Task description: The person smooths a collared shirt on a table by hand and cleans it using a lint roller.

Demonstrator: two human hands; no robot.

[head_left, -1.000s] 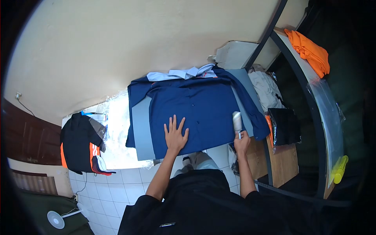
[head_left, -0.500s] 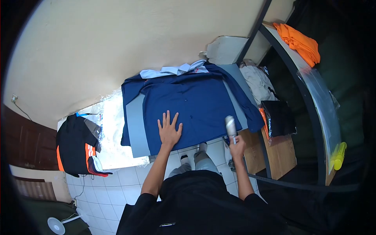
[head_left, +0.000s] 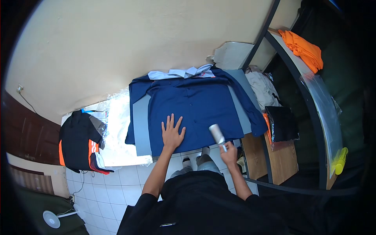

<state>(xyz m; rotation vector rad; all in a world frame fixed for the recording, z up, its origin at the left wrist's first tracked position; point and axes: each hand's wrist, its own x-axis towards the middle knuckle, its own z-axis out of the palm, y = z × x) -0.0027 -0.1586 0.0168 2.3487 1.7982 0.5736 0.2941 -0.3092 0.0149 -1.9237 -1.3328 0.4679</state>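
A navy blue button-up shirt [head_left: 196, 100] lies spread on a grey board, its light grey collar part [head_left: 178, 73] toward the wall. Flat on the shirt's lower left rests my left hand [head_left: 172, 136], fingers spread. My right hand [head_left: 228, 153] is closed round the handle of a lint roller [head_left: 216, 134] with a whitish cylinder. The roller is over the shirt's lower right edge; whether it touches the cloth I cannot tell.
On the left, a black and orange garment [head_left: 78, 137] lies beside clear plastic wrap [head_left: 117, 105]. To the right stands a shelf [head_left: 280, 164] with packed clothes, an orange folded garment [head_left: 301, 51] and a yellow object [head_left: 341, 160]. A small white fan [head_left: 51, 219] is at lower left.
My right hand has moved left with the lint roller, which now tilts the other way. My left hand stays flat on the shirt. The whole view has shifted slightly.
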